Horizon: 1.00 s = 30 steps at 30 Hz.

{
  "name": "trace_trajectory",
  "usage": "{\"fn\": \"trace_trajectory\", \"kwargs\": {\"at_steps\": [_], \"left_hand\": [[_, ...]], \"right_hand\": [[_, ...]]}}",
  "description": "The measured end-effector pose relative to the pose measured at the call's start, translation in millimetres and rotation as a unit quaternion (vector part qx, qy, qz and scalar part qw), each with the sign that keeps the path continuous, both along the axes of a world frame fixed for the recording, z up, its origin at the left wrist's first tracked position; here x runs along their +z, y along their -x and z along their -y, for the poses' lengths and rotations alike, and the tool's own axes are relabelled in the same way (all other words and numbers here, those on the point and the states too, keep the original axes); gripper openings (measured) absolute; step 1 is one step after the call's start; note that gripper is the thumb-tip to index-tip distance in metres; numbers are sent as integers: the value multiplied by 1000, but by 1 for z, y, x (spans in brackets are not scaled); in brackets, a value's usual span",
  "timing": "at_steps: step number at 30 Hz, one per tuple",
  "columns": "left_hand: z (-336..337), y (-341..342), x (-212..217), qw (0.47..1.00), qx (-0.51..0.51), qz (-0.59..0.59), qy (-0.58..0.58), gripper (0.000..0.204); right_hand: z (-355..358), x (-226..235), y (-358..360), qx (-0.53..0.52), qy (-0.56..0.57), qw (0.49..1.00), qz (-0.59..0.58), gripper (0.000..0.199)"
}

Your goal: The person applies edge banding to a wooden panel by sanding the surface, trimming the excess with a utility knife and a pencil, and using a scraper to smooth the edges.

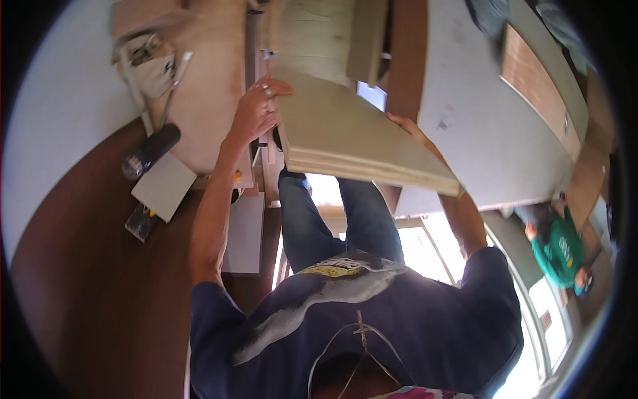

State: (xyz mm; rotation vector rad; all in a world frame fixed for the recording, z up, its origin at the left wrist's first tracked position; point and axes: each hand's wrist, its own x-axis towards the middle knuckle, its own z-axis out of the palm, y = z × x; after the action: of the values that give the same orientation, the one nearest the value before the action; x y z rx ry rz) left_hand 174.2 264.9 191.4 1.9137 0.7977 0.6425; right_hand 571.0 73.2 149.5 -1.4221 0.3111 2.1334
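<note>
Pale panel (352,133), one: centre, overlapping the jeans (306,209) in my view | left hand (258,110): fingers grasping its left edge | right hand (413,130): grasping its right edge, partly hidden | black cylinder (151,151): left

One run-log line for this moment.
left hand: gripping panel, left edge; right hand: at panel, right edge, partly hidden; panel: pale, layered edge; far right: co-worker in green

Thk beige panel (352,136), layered nr edge; held
</note>
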Motion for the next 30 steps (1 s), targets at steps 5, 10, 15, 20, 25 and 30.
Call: {"fn": "trace_trajectory", "kwargs": {"at_steps": [5, 10, 15, 20, 25, 30], "left_hand": [[33, -45, 10, 990, 39, 84, 103, 28], [54, -70, 66, 962, 126, 116, 212, 24], [48, -94, 98, 949, 205, 100, 217, 29], [52, -106, 123, 941, 272, 73, 187, 27], [69, -102, 144, 921, 362, -25, 141, 30], [68, -99, 175, 936, 309, -138, -102, 40]], "right_hand": [[-26, 92, -35, 168, -111, 963, 177, 46], [-27, 81, -66, 209, -120, 963, -120, 76], [8, 27, -81, 64, -104, 974, -189, 82], [-1, 19, -61, -24, -111, 978, -173, 86], [-25, 28, 15, -138, -160, 978, -2, 101], [-63, 17, 40, -67, -269, 961, 16, 93]]}}
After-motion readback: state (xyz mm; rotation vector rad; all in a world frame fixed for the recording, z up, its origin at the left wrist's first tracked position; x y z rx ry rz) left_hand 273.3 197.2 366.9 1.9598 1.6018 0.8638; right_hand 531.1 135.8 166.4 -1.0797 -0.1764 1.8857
